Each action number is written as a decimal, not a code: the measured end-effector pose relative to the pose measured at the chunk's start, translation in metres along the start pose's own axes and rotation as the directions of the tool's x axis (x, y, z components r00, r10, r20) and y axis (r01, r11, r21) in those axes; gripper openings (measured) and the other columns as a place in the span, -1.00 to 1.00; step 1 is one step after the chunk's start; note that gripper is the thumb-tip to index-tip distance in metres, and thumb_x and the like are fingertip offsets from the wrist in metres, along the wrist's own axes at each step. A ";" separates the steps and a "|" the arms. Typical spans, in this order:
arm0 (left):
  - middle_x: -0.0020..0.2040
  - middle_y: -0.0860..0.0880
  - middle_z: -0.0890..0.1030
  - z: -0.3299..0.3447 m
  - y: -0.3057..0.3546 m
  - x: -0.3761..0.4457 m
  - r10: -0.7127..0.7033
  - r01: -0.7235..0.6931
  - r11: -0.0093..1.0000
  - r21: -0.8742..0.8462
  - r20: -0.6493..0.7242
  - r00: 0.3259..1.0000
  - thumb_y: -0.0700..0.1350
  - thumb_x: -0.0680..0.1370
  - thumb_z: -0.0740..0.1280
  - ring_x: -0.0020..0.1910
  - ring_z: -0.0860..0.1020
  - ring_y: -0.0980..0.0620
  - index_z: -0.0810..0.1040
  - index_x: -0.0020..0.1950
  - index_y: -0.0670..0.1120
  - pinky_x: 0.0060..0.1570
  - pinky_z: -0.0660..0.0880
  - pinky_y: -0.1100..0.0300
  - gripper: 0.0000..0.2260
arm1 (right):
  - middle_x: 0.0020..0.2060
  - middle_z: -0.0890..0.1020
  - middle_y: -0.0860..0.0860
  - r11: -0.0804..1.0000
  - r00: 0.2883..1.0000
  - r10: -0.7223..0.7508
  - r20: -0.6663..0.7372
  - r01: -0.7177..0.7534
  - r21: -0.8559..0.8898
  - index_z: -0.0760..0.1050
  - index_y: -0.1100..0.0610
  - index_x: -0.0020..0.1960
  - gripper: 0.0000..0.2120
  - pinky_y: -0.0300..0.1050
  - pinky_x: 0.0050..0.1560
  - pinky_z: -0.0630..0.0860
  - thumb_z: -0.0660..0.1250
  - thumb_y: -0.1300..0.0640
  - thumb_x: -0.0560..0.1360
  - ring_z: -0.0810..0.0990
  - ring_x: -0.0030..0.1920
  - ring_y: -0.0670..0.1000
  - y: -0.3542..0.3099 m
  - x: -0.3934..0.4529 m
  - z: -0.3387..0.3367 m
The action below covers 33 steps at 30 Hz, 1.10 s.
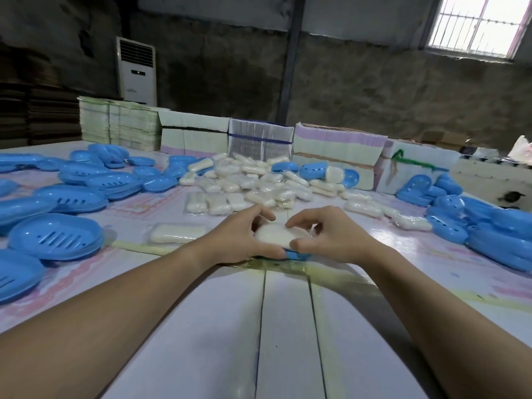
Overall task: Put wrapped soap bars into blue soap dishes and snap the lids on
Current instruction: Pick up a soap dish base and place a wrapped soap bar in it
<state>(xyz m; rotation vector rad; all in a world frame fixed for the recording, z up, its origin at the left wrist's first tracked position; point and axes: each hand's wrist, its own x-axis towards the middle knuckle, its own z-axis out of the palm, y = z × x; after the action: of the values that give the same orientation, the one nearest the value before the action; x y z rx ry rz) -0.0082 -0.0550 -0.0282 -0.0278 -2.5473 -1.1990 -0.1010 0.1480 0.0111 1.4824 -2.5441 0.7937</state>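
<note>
At twelve o'clock, left hand (244, 240) and right hand (325, 240) pinch the soap dish (296, 255); uneven pressing could leave its lid (273, 236) unsnapped.

Taking the white floor-standing air conditioner (138, 71) against the back wall as my landmark: just below it and to its left, a stack of pale green printed sheets (115, 122) sits at the table's far edge. To its right runs a row of white and pink carton bundles (336, 145), one tied with blue strapping (260, 139). A dark post (290, 61) stands further right, and a barred window (479, 24) glows far right, higher up.
</note>
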 end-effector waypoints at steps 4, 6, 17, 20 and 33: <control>0.03 0.21 0.61 -0.001 -0.001 0.002 0.016 -0.017 1.000 0.021 0.020 1.000 0.35 0.09 0.56 -0.02 0.55 0.32 0.55 0.06 0.22 -0.09 0.47 0.39 -0.40 | 0.06 0.65 -0.18 1.000 0.998 -0.004 0.060 0.004 -0.005 0.60 -0.14 0.20 -0.50 -0.29 0.01 0.46 0.36 -0.23 0.29 0.55 0.06 -0.19 0.009 -0.002 0.005; 0.00 0.21 0.62 0.000 -0.001 0.003 0.014 -0.015 0.998 0.054 0.017 1.000 0.37 0.10 0.54 -0.03 0.56 0.29 0.59 0.01 0.21 -0.07 0.50 0.33 -0.44 | 0.07 0.63 -0.22 1.000 0.997 -0.003 0.080 0.001 0.023 0.59 -0.17 0.19 -0.47 -0.29 -0.01 0.43 0.31 -0.31 0.26 0.53 0.08 -0.20 0.012 -0.004 0.004; -0.04 0.06 0.68 -0.013 -0.002 -0.001 -0.043 0.042 0.999 0.034 0.030 0.999 0.14 0.34 0.58 -0.04 0.62 0.06 0.67 0.07 0.02 0.00 0.55 0.20 -0.63 | -0.16 0.66 -0.28 0.947 0.988 0.131 0.080 -0.148 0.284 0.66 -0.17 -0.06 -0.85 -0.35 -0.11 0.48 0.48 -0.15 0.39 0.62 -0.07 -0.17 0.034 -0.020 -0.002; -0.07 -0.04 0.70 -0.010 0.000 0.000 -0.050 0.049 0.998 0.029 0.027 0.998 0.08 0.34 0.61 -0.10 0.63 0.02 0.69 -0.02 0.00 -0.03 0.56 0.13 -0.70 | -0.19 0.69 -0.17 0.946 0.988 0.156 0.023 -0.156 0.285 0.66 -0.13 -0.13 -0.70 -0.23 -0.08 0.58 0.46 -0.29 0.26 0.65 -0.11 -0.13 0.031 -0.016 0.007; 0.04 0.22 0.69 -0.014 0.001 -0.004 -0.016 0.011 1.000 0.024 0.217 0.976 0.10 0.51 0.47 -0.01 0.63 0.25 0.71 0.05 0.18 -0.02 0.49 0.39 -0.86 | -0.16 0.69 -0.20 0.933 0.981 0.174 0.086 -0.192 0.304 0.65 -0.11 -0.07 -0.90 -0.24 -0.01 0.55 0.44 -0.10 0.46 0.64 -0.08 -0.15 0.039 -0.024 -0.003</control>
<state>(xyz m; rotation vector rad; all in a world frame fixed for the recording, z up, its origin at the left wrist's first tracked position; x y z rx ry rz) -0.0007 -0.0642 -0.0199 -0.1438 -2.7518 -1.2335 -0.1211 0.1834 -0.0090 1.3720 -2.7303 1.2475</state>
